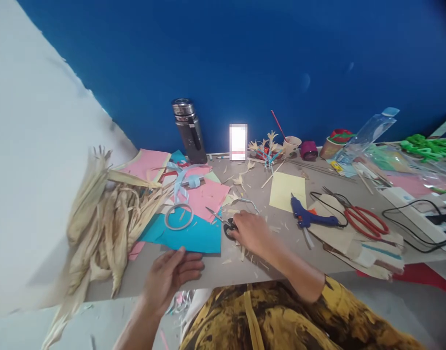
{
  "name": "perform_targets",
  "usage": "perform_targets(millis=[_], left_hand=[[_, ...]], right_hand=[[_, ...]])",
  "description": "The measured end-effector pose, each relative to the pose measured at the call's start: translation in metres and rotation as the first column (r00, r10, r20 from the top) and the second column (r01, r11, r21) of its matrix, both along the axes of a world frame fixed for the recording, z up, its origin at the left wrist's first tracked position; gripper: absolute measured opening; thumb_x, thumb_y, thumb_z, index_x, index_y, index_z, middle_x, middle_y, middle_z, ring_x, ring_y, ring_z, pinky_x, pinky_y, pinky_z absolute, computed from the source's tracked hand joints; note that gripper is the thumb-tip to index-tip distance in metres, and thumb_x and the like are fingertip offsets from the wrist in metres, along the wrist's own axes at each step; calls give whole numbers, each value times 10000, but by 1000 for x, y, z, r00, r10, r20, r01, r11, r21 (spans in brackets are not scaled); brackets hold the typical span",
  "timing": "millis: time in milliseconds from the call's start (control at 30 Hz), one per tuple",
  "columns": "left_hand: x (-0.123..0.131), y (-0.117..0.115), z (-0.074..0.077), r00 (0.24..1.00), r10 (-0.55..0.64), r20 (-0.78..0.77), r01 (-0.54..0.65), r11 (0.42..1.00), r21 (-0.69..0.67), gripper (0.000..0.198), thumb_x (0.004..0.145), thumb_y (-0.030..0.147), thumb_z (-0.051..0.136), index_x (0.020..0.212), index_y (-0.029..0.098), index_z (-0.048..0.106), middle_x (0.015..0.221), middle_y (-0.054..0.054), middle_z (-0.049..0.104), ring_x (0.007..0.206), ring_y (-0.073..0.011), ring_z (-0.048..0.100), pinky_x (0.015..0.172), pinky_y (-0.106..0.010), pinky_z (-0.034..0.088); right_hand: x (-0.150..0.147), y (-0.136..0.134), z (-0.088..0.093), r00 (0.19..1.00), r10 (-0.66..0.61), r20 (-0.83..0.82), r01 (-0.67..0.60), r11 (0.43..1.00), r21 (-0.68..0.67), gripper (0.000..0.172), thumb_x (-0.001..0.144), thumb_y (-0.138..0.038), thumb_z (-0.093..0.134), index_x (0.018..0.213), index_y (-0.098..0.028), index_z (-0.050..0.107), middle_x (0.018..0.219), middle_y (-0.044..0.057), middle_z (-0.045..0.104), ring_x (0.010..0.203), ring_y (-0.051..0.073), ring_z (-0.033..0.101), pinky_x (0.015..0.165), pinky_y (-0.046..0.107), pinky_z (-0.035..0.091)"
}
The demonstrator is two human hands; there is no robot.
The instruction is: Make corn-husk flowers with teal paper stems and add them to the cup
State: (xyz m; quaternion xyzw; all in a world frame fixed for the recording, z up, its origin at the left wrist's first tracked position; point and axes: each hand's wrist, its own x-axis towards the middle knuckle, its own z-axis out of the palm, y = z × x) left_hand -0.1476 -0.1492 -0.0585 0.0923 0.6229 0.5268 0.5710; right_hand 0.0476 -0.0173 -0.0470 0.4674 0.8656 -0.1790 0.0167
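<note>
My right hand [252, 232] is closed around the black handles of small scissors [222, 218], low over the tabletop, with the blades pointing left. At the near edge of a blue sheet of paper [199, 238] is my left hand [177, 267], fingers extended and apart, holding nothing. I cannot tell whether its thumb touches the sheet. A ring-shaped roll of tape [179, 217] lies on the blue sheet. Pale husk scraps are scattered around my right hand, and a blue-wrapped stem [248, 201] lies just beyond it.
Dried corn husks [110, 228] heap at the left. A dark flask [190, 133] and husk flowers [268, 148] stand along the back. On the right are a blue glue gun [310, 216], red-handled scissors [367, 222], a power strip [412, 214] with cords, and a plastic bottle [368, 133].
</note>
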Motion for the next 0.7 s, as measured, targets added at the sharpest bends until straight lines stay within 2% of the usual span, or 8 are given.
perform_targets(millis=[167,233,333,400,467,533,633,700], left_hand=[[14,8,0,996,-50,78,54,998,-44,349,965,194,531,781,-19,737,651,-207,751,462,-178,690,483,-242,596],[16,11,1,994,-31,107,37,998,-54,368,972,179,513,760,-22,736,614,-192,743,429,-169,675,450,-227,580],[16,13,3,985,6,172,5,998,-64,397,983,151,477,733,-23,731,588,-179,736,410,-161,667,433,-215,570],[16,12,3,977,38,211,-25,997,-67,394,986,141,467,738,-19,729,599,-174,742,407,-156,666,430,-216,571],[17,11,1,971,72,229,-58,996,-66,384,985,134,470,737,-12,724,610,-171,746,415,-154,668,428,-216,570],[19,9,-2,969,102,226,-89,994,-66,377,985,138,477,733,-6,718,615,-168,747,439,-157,678,426,-218,569],[25,7,-6,971,116,211,-107,993,-53,372,993,166,472,773,-5,718,640,-169,752,481,-165,693,428,-227,570],[30,6,-9,971,102,215,-94,994,-49,372,998,186,465,798,-1,716,656,-171,754,493,-168,696,414,-227,558]], right_hand=[[9,12,5,998,-16,-62,11,997,-80,132,849,-277,616,840,-169,691,855,84,717,827,238,672,662,284,420],[21,14,4,968,-96,-233,20,951,-307,138,852,-265,594,839,-164,687,749,44,686,694,176,629,612,257,393],[44,12,0,855,-297,-426,-114,693,-712,256,824,-348,651,971,-143,693,766,25,666,587,115,525,542,225,358],[59,10,0,838,-357,-413,-176,541,-823,372,769,-443,732,968,-131,707,772,20,638,590,98,461,516,211,314],[70,10,5,863,-357,-358,-175,454,-874,461,696,-513,799,939,-130,717,755,9,605,615,98,432,514,206,279],[77,13,14,897,-311,-314,-155,443,-883,487,656,-548,825,878,-130,713,732,1,587,633,100,428,527,208,270],[80,23,28,956,-174,-238,-128,482,-867,475,707,-594,771,712,-134,650,674,-6,577,594,88,394,516,216,258],[79,31,33,985,-80,-156,-101,470,-877,485,727,-607,744,664,-146,606,640,-14,571,556,79,364,485,216,241]])
